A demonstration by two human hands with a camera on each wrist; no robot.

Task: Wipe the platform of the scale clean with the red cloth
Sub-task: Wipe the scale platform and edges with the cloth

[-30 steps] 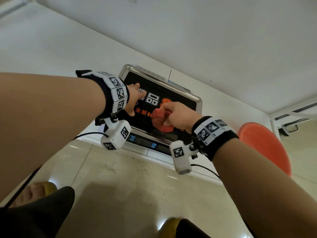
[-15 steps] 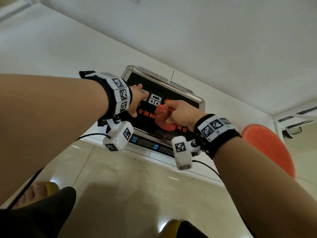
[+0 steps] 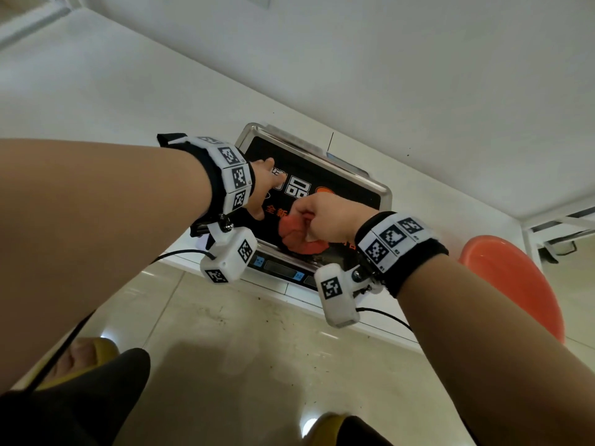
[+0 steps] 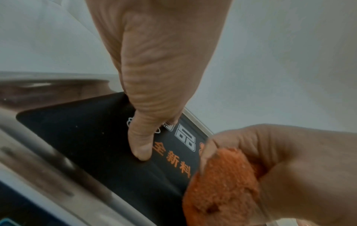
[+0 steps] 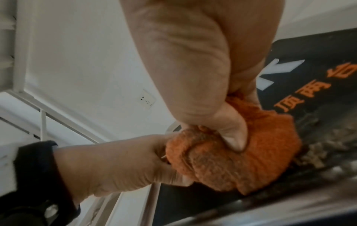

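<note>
Right now your right hand (image 3: 325, 217) is fisted around the bunched red cloth (image 3: 297, 235), pressing it onto the scale's platform (image 3: 341, 185) near its front edge; the cloth covers part of the orange lettering there. Your left hand (image 3: 262, 185) lies with straight fingers flat on the platform's left part, thumb tip down on the black sheet, and it hides some of the white characters. In the right wrist view, blurred brownish grit (image 5: 318, 152) sits just beside the cloth. Your wrist cameras block much of the scale's front display (image 3: 283, 268). An orange stool (image 3: 515, 284) stands to the right, partly behind your forearm.
</note>
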